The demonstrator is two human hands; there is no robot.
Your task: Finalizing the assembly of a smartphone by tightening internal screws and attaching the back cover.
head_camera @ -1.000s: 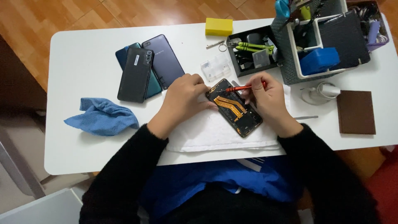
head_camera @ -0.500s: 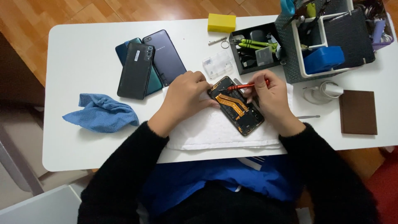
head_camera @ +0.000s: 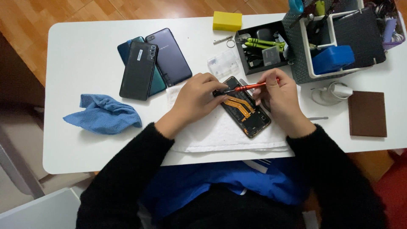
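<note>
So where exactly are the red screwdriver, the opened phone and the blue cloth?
red screwdriver (head_camera: 250, 87): head view, middle of its red shaft.
opened phone (head_camera: 248, 114): head view, on its exposed inside, beside the orange ribbon.
blue cloth (head_camera: 104, 114): head view, centre of the crumpled fabric.

The left hand (head_camera: 197, 98) covers the far-left corner of the opened phone (head_camera: 245, 108), so the screwdriver (head_camera: 250, 87) tip's contact is hidden. The far-right grey organizer basket (head_camera: 299, 46) gets cut off by the frame edge.
</note>
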